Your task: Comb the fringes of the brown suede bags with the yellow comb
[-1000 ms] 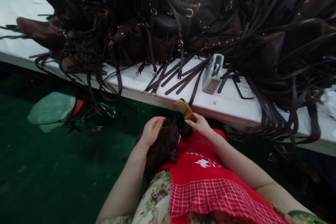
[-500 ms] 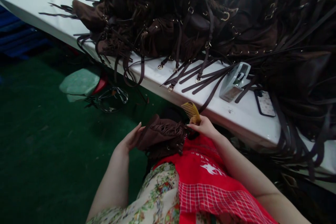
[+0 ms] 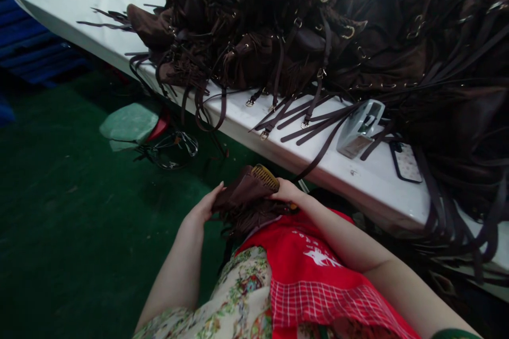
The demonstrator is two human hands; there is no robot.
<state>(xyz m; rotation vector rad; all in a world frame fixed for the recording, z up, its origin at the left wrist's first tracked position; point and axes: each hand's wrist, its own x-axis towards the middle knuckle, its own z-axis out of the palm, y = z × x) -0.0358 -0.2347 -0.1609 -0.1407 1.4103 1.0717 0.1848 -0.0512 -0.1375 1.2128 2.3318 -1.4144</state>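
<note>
head view: yellow toothed comb now overlaps the dark-brown fringed leather bag; earlier it stood apart
bag: near side of the long white table, below its edge
right hand: clamped on comb
left hand: clamped on bag

Before the near edge of the tabletop, I see a comb against a bag; atop, piled bags behind a phone.

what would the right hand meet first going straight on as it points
Beyond the yellow comb it holds, the right hand would likely meet the brown fringed piece first; depth is unclear, they may touch.
</note>
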